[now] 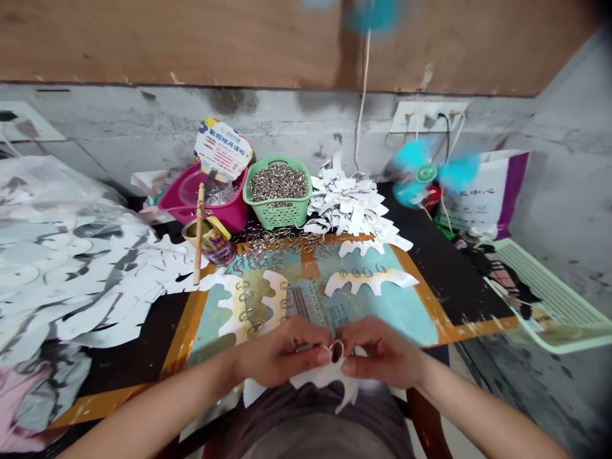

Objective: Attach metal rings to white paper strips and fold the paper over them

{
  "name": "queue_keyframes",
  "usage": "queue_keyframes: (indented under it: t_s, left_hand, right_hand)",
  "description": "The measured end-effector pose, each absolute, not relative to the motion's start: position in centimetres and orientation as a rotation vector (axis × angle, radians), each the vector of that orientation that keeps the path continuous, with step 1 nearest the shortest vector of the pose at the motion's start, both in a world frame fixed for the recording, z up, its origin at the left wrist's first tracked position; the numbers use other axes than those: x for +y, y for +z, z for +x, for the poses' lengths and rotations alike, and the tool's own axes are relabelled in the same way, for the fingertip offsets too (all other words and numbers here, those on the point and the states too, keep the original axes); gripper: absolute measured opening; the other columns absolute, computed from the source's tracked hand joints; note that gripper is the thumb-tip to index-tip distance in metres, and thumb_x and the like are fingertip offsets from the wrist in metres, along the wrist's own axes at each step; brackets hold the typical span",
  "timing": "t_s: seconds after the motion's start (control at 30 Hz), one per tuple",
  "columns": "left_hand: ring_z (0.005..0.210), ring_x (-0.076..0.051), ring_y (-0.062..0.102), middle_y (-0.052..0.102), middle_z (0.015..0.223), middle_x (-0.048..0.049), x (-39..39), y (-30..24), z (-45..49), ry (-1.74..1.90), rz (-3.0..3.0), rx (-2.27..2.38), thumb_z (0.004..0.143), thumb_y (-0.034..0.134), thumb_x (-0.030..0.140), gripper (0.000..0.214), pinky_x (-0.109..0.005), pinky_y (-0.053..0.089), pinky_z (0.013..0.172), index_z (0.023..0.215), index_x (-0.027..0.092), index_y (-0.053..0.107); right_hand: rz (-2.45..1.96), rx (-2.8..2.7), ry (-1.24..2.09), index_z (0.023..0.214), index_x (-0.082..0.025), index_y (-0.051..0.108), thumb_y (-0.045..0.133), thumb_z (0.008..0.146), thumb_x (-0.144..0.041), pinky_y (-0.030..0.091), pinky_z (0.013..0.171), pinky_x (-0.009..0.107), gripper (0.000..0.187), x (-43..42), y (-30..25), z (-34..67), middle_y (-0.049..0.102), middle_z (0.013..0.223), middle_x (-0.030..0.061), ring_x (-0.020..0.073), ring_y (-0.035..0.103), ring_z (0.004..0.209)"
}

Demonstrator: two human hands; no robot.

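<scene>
Both hands pinch a white cut-out strip point(322, 377) with a scalloped edge, held over my lap at the table's front. My left hand point(291, 354) grips its left part, and my right hand point(375, 354) its right part. A metal ring point(337, 348) stands up from the strip between my fingertips. Beyond my hands, two strips with rings along one edge lie lengthwise: one strip point(230, 305) and another strip point(273, 299). A further ringed strip point(370, 280) lies to the right. Palms and some fingertips are hidden.
Loose rings point(282, 245) lie before a green basket point(277, 213) full of rings. A pink basket point(234, 217) and a tin with a stick point(213, 245) stand left. White cut-outs are piled behind point(349, 197) and left point(95, 255). A fan point(425, 172) spins at right.
</scene>
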State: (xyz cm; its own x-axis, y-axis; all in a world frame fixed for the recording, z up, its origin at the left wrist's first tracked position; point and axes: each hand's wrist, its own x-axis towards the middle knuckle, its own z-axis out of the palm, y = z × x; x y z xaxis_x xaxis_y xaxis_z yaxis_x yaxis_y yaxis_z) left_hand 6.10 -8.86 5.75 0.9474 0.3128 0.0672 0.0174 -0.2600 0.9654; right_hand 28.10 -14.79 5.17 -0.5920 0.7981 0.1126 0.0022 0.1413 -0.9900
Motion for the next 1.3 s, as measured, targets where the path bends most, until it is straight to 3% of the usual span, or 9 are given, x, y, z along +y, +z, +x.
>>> queue_keyframes:
  t_s: [0.17,0.37,0.53,0.73,0.93,1.03,1.13,1.23,1.3]
  left_hand:
    - [0.054,-0.009,0.033,0.039,0.06,0.0029,-10.5,4.3,6.1,0.325,1.491,0.328,0.093,0.052,0.061,0.051,-0.023,0.026,0.05,0.068,0.017,0.047]
    - [0.055,-0.012,0.044,0.051,0.061,-0.002,-11.0,4.6,6.2,0.383,1.276,0.477,0.08,0.044,0.085,0.073,-0.023,0.034,0.051,0.072,0.013,0.058]
    - [0.056,-0.01,0.049,0.056,0.059,-0.0022,-11.3,5.4,6.4,0.396,1.494,0.476,0.091,0.058,0.058,0.051,-0.02,0.037,0.054,0.068,0.012,0.06]
    - [0.045,-0.007,0.042,0.051,0.051,-0.0007,-10.3,3.7,6.4,0.39,1.344,0.563,0.083,0.065,0.063,0.056,-0.019,0.03,0.045,0.06,0.013,0.057]
    - [0.066,-0.017,0.062,0.066,0.079,-0.0071,-10.5,2.5,6.3,0.784,0.79,0.709,0.07,0.062,0.082,0.07,-0.029,0.053,0.062,0.086,0.014,0.067]
    - [0.085,-0.021,0.064,0.066,0.099,-0.0077,-12.7,2.0,6.9,0.874,0.935,0.751,0.058,0.086,0.062,0.067,-0.027,0.055,0.068,0.102,0.017,0.067]
    - [0.062,-0.011,0.056,0.063,0.081,-0.0024,-14.4,1.6,7.9,0.825,1.08,0.916,0.067,0.086,0.047,0.049,-0.017,0.044,0.05,0.098,0.016,0.066]
    - [0.044,-0.004,0.039,0.052,0.06,0.0037,-14.6,1.7,8.6,0.826,1.052,1.039,0.079,0.074,0.053,0.042,-0.014,0.03,0.039,0.082,0.013,0.063]
    - [0.045,-0.006,0.044,0.054,0.06,0.0022,-14.3,1.9,8.8,0.824,1.063,1.064,0.078,0.074,0.055,0.044,-0.014,0.03,0.037,0.081,0.013,0.063]
  right_hand:
    - [-0.625,-1.342,1.847,0.069,-0.018,0.059,0.074,0.079,-0.052,0.042,0.067,0.029,0.038,-15.7,3.0,27.1,0.058,0.075,0.0017,0.0148,0.053,0.069]
    - [-0.818,-1.417,1.646,0.07,-0.017,0.056,0.07,0.086,-0.044,0.03,0.058,0.024,0.034,-15.6,2.9,27.4,0.05,0.068,-0.0015,0.0105,0.042,0.063]
    - [-0.773,-1.29,1.704,0.07,-0.016,0.059,0.073,0.084,-0.043,0.036,0.06,0.026,0.033,-16.0,3.0,27.0,0.055,0.07,0.0001,0.0119,0.05,0.063]
    - [-0.722,-0.986,1.924,0.084,-0.013,0.071,0.077,0.072,-0.061,0.039,0.059,0.024,0.05,-16.2,1.4,27.2,0.063,0.07,0.0029,0.011,0.054,0.058]
    - [-0.957,-1.109,1.593,0.082,-0.017,0.073,0.077,0.081,-0.041,0.042,0.061,0.022,0.025,-15.9,2.6,27.3,0.062,0.079,0.0016,0.0112,0.055,0.068]
    - [-1.035,-1.036,1.488,0.096,-0.019,0.07,0.077,0.082,-0.039,0.043,0.059,0.022,0.025,-16.0,3.0,26.6,0.062,0.074,-0.0009,0.0105,0.055,0.064]
    - [-1.076,-0.97,1.418,0.09,-0.02,0.063,0.077,0.082,-0.037,0.046,0.059,0.021,0.024,-16.0,2.8,26.0,0.061,0.072,-0.0026,0.0103,0.057,0.062]
    - [-1.104,-1.1,1.258,0.091,-0.02,0.064,0.069,0.089,-0.035,0.051,0.066,0.025,0.016,-16.2,2.4,26.0,0.066,0.084,0.0017,0.013,0.063,0.07]
    - [-1.161,-1.263,0.997,0.096,-0.021,0.068,0.065,0.092,-0.03,0.052,0.07,0.026,0.01,-16.4,2.2,26.2,0.066,0.092,0.004,0.0147,0.064,0.078]
